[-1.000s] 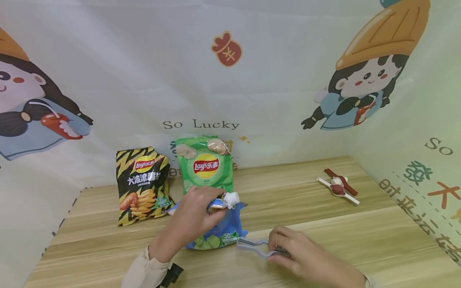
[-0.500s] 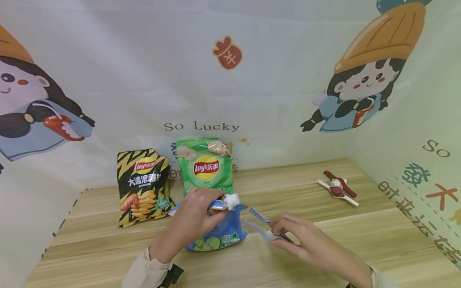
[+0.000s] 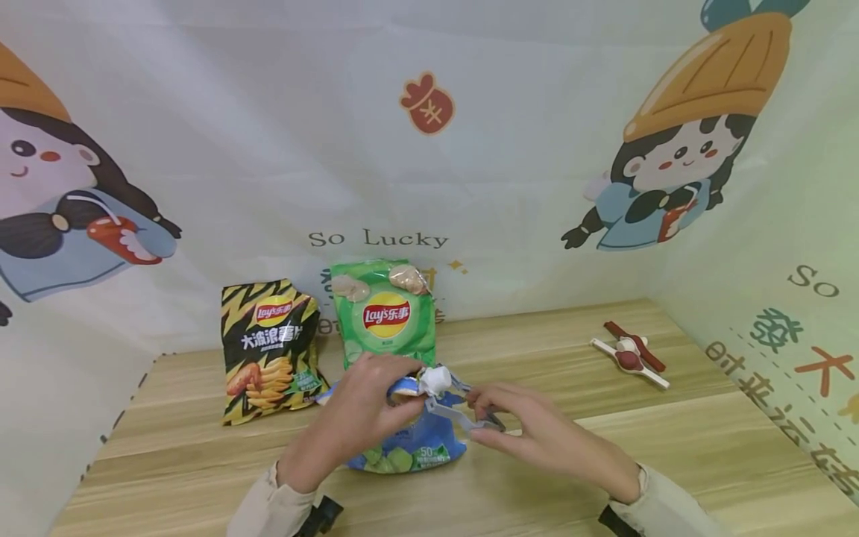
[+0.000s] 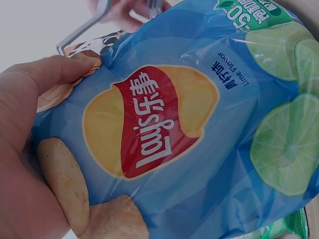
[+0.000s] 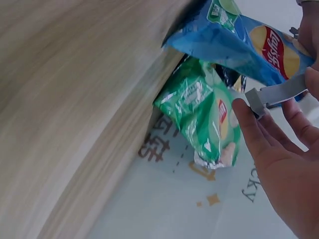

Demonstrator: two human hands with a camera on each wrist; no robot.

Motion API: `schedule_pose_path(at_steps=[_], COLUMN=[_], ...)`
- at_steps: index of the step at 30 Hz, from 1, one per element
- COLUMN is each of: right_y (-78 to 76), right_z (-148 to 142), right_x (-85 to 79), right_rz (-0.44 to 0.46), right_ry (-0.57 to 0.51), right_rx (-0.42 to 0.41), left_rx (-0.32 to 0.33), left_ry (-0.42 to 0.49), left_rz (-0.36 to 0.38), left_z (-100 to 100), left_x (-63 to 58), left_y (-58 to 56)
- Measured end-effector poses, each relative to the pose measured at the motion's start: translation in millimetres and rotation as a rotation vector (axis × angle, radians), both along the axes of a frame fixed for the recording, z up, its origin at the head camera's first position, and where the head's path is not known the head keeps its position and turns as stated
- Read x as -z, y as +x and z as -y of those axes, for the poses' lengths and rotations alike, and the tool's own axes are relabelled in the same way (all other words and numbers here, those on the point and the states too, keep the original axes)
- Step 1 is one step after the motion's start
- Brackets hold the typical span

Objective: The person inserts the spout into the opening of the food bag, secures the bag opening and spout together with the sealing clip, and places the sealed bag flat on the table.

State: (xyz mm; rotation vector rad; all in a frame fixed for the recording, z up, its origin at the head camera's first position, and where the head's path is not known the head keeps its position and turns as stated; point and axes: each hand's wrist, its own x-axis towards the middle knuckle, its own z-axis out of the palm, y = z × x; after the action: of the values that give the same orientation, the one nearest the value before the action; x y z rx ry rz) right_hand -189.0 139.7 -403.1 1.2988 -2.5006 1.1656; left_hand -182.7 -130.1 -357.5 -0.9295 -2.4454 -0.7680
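Observation:
My left hand (image 3: 369, 395) grips the folded top of a blue lime-flavour Lay's chip bag (image 3: 432, 438); in the left wrist view its thumb lies over the bag's upper edge (image 4: 97, 94). A white, cap-like piece (image 3: 436, 379) sticks out of the bag's top beside those fingertips. My right hand (image 3: 526, 421) pinches a grey two-armed clip (image 3: 463, 416) between thumb and fingers. Its arms are spread, and their far ends overlap the bag's top edge and the white piece in the head view. The right wrist view shows the clip's grey end (image 5: 279, 94) at the fingertips.
Behind the blue bag a green Lay's bag (image 3: 385, 317) leans on the printed backdrop (image 3: 510, 186). A black-and-yellow Lay's bag (image 3: 268, 350) stands to its left. Farther right on the wooden table (image 3: 550, 358) lie a white clip (image 3: 647, 369) and a dark red one (image 3: 634, 335), crossed.
My right hand has lifted the grey clip from low beside the blue bag and moved it up and left to the bag's top. The left hand has kept its grip in place.

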Motion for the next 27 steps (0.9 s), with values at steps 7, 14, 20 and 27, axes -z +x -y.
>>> schedule_pose_path(at_steps=[7,14,20,27], right_y=[-3.6,-5.6,-5.0,-5.1], right_z=[18.7,30.3,35.1,40.8], right_x=[0.7,-3.8,-5.3,-7.5], right_rz=[0.100,0.178,0.228,0.342], right_ry=[-0.108,-0.270,-0.336,-0.447], right_rx=[-0.008,-0.012,-0.055,-0.102], left_rx=[0.051,0.093,0.133,0.146], left_ry=[0.051,0.065,0.100,0.101], left_rz=[0.099,0.165,0.202,0.172], left_z=[2.5,3.3,3.3,1.4], left_x=[-4.5,-7.4,-6.2,-6.1], left_y=[1.9,2.6,2.1,2.5])
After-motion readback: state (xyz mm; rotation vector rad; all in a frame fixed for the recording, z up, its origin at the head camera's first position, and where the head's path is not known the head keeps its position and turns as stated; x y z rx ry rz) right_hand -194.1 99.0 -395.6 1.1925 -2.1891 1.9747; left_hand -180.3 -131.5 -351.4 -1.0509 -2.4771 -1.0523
